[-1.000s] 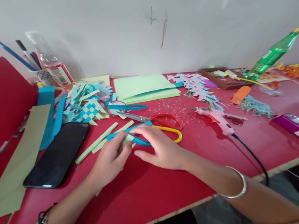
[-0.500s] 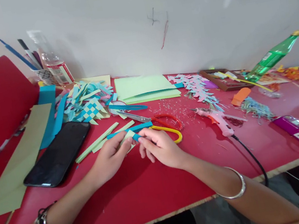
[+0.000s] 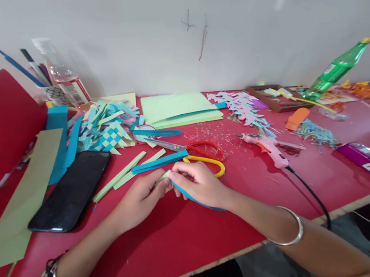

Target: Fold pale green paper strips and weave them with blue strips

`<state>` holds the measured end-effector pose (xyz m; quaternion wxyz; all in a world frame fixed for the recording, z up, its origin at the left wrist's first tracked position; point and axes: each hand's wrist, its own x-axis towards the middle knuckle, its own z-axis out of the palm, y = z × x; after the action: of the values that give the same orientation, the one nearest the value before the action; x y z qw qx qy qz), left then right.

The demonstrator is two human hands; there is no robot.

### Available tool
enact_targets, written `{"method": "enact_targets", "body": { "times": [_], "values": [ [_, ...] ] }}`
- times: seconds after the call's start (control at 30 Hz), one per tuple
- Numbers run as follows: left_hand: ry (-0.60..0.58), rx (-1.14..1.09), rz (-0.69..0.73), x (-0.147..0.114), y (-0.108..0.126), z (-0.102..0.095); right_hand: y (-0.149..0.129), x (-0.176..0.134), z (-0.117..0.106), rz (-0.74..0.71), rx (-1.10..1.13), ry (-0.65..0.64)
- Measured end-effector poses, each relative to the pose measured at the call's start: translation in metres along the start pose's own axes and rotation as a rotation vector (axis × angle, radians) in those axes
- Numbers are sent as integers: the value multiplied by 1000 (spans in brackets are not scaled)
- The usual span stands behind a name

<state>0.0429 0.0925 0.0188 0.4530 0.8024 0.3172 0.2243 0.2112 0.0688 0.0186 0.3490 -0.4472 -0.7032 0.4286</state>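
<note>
Close together over the red table, both hands pinch narrow paper strips. My left hand (image 3: 147, 195) is closed on a pale green paper strip (image 3: 165, 176), whose end shows between the fingertips. My right hand (image 3: 198, 181) is closed on a blue paper strip (image 3: 195, 199); its tail runs under the palm toward the wrist. The two strips meet between the hands, and how they are folded there is hidden. Just beyond the fingers lie another blue strip (image 3: 158, 162), loose pale green strips (image 3: 120, 176) and scissors (image 3: 212, 162) with red and yellow handles.
A black phone (image 3: 71, 192) lies at left, by a heap of paper strips (image 3: 106, 119). Green sheets (image 3: 179, 106) are stacked at the back. Rightward are a pink glue gun (image 3: 267, 148) with its cord, a purple power strip (image 3: 367, 159) and a tilted green bottle (image 3: 338, 71).
The blue strip's tail now shows beneath my right hand, trailing toward the wrist. My fingers have shifted slightly toward me, and the pale green piece is turned differently.
</note>
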Motion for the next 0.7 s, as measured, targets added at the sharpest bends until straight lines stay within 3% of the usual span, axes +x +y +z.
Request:
{"method": "enact_targets", "body": {
  "times": [0.2, 0.53, 0.63, 0.7],
  "values": [
    [-38, -45, -41, -1, -4, 2, 0, 2, -3, -32, -37, 17],
    [-53, -504, -206, -2, -3, -2, 8, 10, -28, 22, 398, 187],
    [-85, -502, -208, -2, -3, -5, 14, 15, -39, 10, 587, 258],
    [-147, -409, -186, -2, -3, -7, 16, 17, -45, -20, 698, 231]
  ]
}}
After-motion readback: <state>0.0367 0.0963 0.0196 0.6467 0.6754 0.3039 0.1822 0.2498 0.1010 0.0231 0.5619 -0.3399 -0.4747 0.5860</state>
